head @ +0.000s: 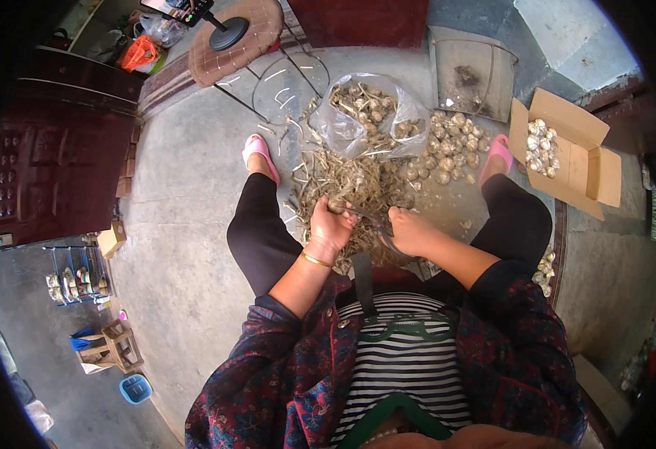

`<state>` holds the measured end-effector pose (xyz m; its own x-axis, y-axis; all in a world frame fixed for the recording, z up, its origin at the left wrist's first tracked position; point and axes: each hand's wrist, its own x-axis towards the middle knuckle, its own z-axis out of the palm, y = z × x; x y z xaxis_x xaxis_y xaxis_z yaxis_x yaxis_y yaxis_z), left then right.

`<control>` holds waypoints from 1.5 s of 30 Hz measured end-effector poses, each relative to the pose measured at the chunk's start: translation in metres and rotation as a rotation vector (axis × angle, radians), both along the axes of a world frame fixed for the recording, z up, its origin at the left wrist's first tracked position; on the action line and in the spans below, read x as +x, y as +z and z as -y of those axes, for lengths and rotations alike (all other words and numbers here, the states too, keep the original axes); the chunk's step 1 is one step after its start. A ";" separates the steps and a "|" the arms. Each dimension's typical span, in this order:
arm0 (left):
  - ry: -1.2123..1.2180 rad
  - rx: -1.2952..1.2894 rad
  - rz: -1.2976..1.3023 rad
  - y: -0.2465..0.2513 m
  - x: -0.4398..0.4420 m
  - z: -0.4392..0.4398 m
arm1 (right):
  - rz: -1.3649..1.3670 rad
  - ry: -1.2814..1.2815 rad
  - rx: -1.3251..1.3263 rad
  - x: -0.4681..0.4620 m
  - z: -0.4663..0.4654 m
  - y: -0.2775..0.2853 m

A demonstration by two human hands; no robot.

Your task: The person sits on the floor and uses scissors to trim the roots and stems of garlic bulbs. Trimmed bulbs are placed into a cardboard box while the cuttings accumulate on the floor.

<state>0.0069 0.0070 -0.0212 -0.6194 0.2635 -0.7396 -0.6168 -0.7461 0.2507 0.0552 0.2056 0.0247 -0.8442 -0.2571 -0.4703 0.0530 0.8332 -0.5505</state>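
My left hand holds a garlic bulb over a heap of dry garlic roots and stalks on the floor. In my right hand is a pair of dark metal scissors, its blades reaching to the bulb. Beyond the heap stands a clear plastic bag of garlic bulbs with stalks. Many loose garlic bulbs lie to the right of the bag. White garlic bulbs sit in the left part of an unfolded cardboard box.
A metal dustpan lies behind the loose bulbs. At the upper left, a stool with a padded seat carries a phone on a stand. My feet in pink slippers flank the heap. More bulbs lie beside my right leg.
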 end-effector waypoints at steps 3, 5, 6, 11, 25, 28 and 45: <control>-0.039 0.036 0.039 -0.001 0.011 -0.009 | 0.021 0.023 0.005 -0.001 0.003 0.006; -0.057 0.037 0.015 -0.001 0.017 -0.016 | -0.010 0.044 0.037 -0.001 0.006 0.009; -0.022 0.023 0.073 0.000 0.017 -0.017 | -0.007 0.043 0.026 0.000 0.007 0.009; 0.219 -0.052 0.136 0.006 0.004 -0.004 | -0.017 0.025 -0.001 0.001 0.002 0.003; -0.030 -0.227 0.147 0.010 0.034 -0.036 | 0.086 0.060 0.018 -0.005 0.006 -0.007; -0.061 -0.275 0.088 0.010 0.034 -0.034 | 0.086 0.085 0.022 -0.009 0.005 -0.004; -0.092 -0.557 -0.097 -0.020 0.040 -0.033 | 0.152 0.082 0.001 0.010 0.012 -0.027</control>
